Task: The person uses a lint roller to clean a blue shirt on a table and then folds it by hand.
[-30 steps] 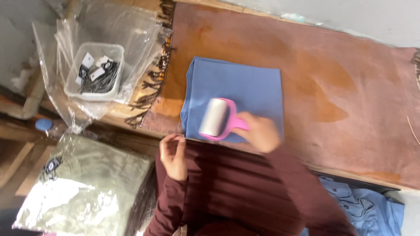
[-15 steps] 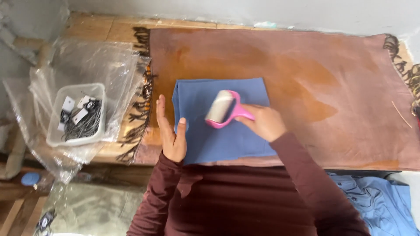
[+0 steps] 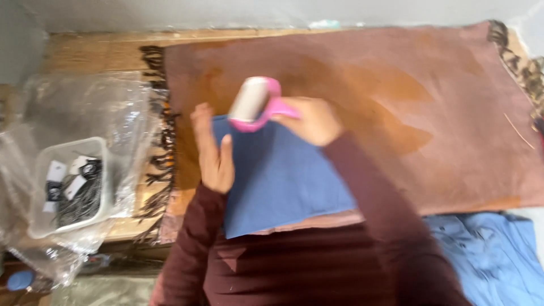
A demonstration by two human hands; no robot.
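A folded blue cloth (image 3: 283, 181) lies on a brown mat (image 3: 408, 90) spread over the wooden table. My right hand (image 3: 311, 120) grips the pink handle of a lint roller (image 3: 252, 102), whose white roll sits at the cloth's far edge. My left hand (image 3: 211, 148) lies flat on the cloth's left edge, fingers stretched out, holding it down. Both arms wear dark maroon sleeves.
At the left a clear plastic tub (image 3: 68, 187) of black-and-white tags rests on crumpled clear plastic bags (image 3: 79, 113). Light blue garments (image 3: 493, 255) lie at the lower right below the table. The mat's dark fringe (image 3: 158, 147) runs along its left side.
My right hand has pushed the lint roller away from me, from the cloth's near part to its far edge. My left hand moved onto the cloth's left edge and flattened.
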